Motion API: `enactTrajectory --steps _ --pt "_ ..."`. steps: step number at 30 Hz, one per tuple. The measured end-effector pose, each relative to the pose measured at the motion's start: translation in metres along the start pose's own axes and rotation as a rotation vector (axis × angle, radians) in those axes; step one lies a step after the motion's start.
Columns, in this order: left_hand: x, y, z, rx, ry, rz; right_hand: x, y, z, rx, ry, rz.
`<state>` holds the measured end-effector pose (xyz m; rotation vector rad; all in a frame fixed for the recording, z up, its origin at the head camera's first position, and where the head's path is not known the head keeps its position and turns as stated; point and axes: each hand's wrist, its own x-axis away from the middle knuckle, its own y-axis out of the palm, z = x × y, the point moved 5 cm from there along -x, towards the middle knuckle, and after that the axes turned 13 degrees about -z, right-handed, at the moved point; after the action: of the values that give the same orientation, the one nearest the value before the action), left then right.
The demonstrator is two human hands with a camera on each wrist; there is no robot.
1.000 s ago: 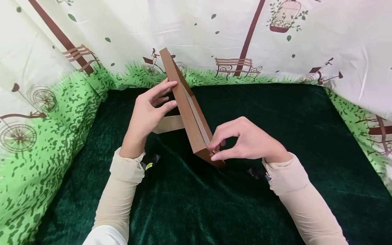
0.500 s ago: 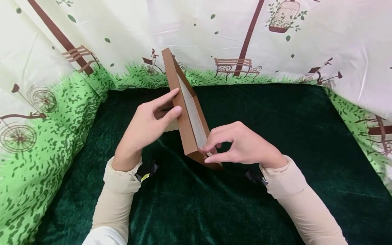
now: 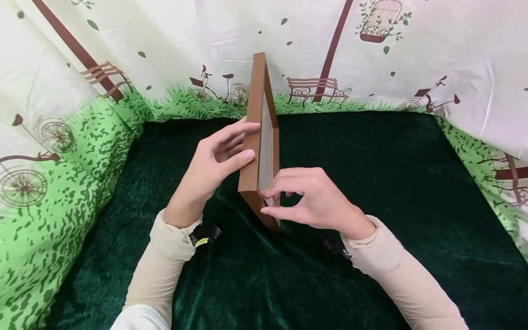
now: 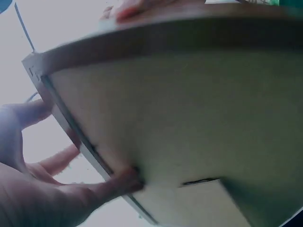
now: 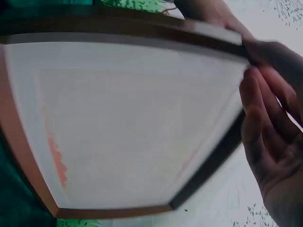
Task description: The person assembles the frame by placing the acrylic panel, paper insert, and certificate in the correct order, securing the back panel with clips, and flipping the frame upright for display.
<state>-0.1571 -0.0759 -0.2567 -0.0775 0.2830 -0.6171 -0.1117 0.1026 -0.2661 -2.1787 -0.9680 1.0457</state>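
A brown picture frame (image 3: 256, 91) stands on edge between both hands, nearly edge-on in the head view. My left hand (image 3: 202, 169) grips its upper side, thumb on the rim and fingers reaching behind. The right hand (image 3: 313, 199) pinches the near corner with thumb and fingertips. The left wrist view has the beige backing board (image 4: 189, 104) with a stand flap (image 4: 208, 203) on it. In the right wrist view, a white border (image 5: 23, 61) surrounds a pale picture (image 5: 128, 127) with an orange-red mark at one side. Some right fingertips are hidden behind the frame's edge.
Dark green velvet cloth (image 3: 371, 160) covers the table. Behind and at the sides hangs a white curtain (image 3: 321, 27) printed with bicycles, benches and grass. Small dark wrist cameras (image 3: 206, 233) sit at both cuffs.
The picture frame has swung from a leftward slant to nearly straight away from me, its far end moving right. Both hands keep hold. The stand flap is now hidden in the head view.
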Motion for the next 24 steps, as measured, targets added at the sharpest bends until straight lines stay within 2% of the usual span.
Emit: enactTrajectory --steps 3,6,9,13,15,18,21,24 --pt "-0.002 0.001 -0.002 0.112 0.085 -0.025 -0.001 -0.002 -0.001 0.04 0.03 0.115" --pt "-0.004 0.003 -0.004 0.18 0.135 -0.069 0.0 -0.001 0.0 0.095 0.061 0.204" --pt "-0.006 0.006 -0.006 0.161 0.166 -0.125 -0.001 0.003 0.0 0.151 0.062 0.247" --pt "-0.007 0.009 -0.006 0.065 0.17 -0.166 -0.003 0.01 0.001 0.181 0.068 0.264" --pt "-0.007 0.009 -0.005 0.01 0.145 -0.167 -0.003 0.012 0.002 0.177 0.088 0.259" --pt "-0.002 0.006 -0.001 -0.103 0.062 -0.147 -0.004 0.014 0.006 0.145 0.126 0.227" --pt "0.005 0.001 0.005 -0.257 -0.029 -0.126 -0.005 0.015 0.011 0.111 0.147 0.174" --pt "0.01 -0.003 0.01 -0.352 -0.092 -0.128 -0.005 0.016 0.017 0.099 0.154 0.107"
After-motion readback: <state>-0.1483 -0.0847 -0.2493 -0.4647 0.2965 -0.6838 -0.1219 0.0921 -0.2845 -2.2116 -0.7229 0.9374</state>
